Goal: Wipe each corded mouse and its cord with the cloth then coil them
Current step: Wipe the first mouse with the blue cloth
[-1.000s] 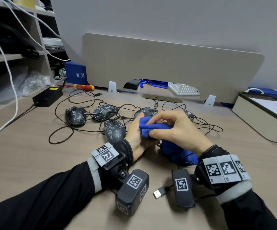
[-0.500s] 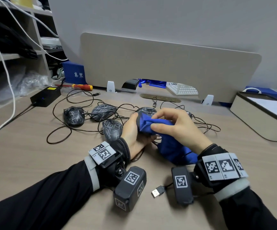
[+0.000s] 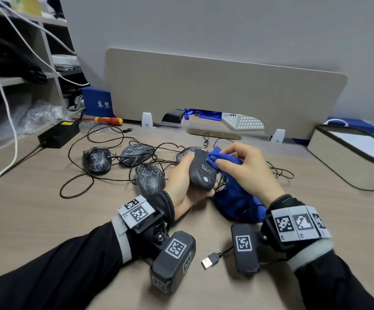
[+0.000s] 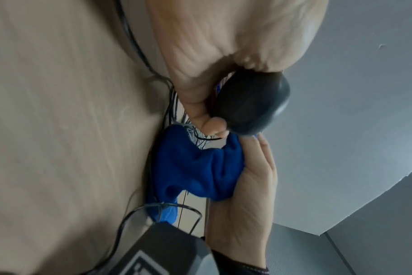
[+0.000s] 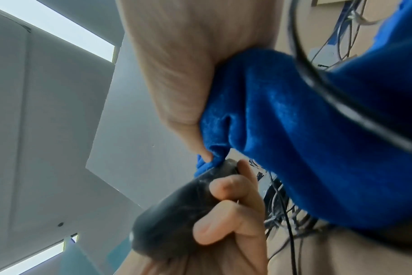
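Two hands busy, left hand (image 3: 182, 186) gripping mouse (image 3: 201, 170) now flipped underside-up, right hand (image 3: 246, 168) pinching cloth (image 3: 235, 198).

The head view looks forward and down from above the counter (image 3: 36, 215), taking in both forearms, the divider panel (image 3: 215, 95) and the wall behind. The 2 wrist views sit far closer — each looks along its own palm. The left wrist camera faces across the counter edge-on toward the left hand (image 4: 200, 46) and the right hand (image 4: 247, 204). The right wrist camera tilts upward, catching ceiling panels. All 3 views share 1 patch — the mouse (image 3: 200, 173) (image 4: 252, 104) (image 5: 172, 219) and the blue cloth (image 3: 237, 198) (image 4: 195, 167) (image 5: 318, 139).
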`<state>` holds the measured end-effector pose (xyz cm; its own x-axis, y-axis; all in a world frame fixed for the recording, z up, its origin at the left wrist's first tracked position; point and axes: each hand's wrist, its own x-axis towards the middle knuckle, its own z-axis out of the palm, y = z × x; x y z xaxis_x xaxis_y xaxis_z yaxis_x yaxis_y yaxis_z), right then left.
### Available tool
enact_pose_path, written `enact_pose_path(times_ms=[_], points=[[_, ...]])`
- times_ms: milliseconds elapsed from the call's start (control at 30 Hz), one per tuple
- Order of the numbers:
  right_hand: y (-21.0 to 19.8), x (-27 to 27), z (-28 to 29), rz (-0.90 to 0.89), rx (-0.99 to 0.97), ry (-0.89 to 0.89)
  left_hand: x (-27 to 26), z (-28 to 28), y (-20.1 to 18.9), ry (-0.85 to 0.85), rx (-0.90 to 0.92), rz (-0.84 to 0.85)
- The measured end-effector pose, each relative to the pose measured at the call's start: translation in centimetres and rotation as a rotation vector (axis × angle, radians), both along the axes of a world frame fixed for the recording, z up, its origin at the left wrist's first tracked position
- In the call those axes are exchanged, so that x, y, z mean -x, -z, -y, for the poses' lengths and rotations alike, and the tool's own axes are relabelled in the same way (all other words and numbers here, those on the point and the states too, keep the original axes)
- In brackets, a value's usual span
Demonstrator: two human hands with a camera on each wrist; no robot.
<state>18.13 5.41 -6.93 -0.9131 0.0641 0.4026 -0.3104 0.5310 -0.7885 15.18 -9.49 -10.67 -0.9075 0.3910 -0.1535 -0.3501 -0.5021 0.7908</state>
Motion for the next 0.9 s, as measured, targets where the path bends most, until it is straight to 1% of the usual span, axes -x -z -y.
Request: enact_pose_path(times_ms=[33,133,167,233,333,367,467,500,533,567,633,700,767,833,900], points=[[-0.2,-0.2,0.1,0.013,0.022,-0.058,0.0,0.0,0.0,0.001,-0.006,0.002],[-0.8,-1.1,1.6,0.091,0.025,-0.336,0.0,0.3,0.1,-0.005,-0.036,0.009],[-0.8,-1.3,2.0,0.11,0.014,-0.373,0.1,0.4,0.2,-0.01,-0.036,0.003],[-0.7,-1.1,2.1,0.091,-0.023,-0.321,0.1,0.5,0.3,-0.011,-0.031,0.012],[-0.5,-0.9,1.7,0.014,-0.096,-0.164,0.0,0.3,0.0,-0.012,-0.024,0.03],[-0.6,-0.9,1.7,0.016,-0.095,-0.163,0.0,0.2,0.0,-0.011,-0.018,0.033],[-0.9,-1.4,1.9,0.093,-0.057,-0.278,-0.1,0.3,0.0,-0.03,-0.006,0.046],[-1.0,-1.5,1.9,0.105,-0.055,-0.29,0.0,0.4,0.0,-0.036,-0.006,0.043],[-1.0,-1.4,1.8,0.099,-0.051,-0.271,-0.1,0.3,-0.1,-0.029,-0.021,0.037],[-0.8,-1.1,1.6,0.074,-0.049,-0.215,-0.2,0.3,-0.2,-0.014,-0.029,0.029],[-0.5,-0.4,1.0,0.017,-0.006,-0.034,-0.4,0.1,-0.5,0.027,-0.037,0.001],[-0.3,0.1,0.3,0.015,0.153,0.101,-0.5,0.1,-0.7,0.062,-0.023,-0.01],[-0.3,0.4,-0.3,0.026,0.293,0.18,-0.6,0.2,-0.7,0.065,-0.007,0.008],[-0.2,0.7,-1.0,0.017,0.361,0.263,-0.7,0.3,-0.8,0.053,0.004,0.017],[0.0,0.8,-1.5,-0.037,0.378,0.384,-0.7,0.4,-0.7,0.045,-0.004,0.011]])
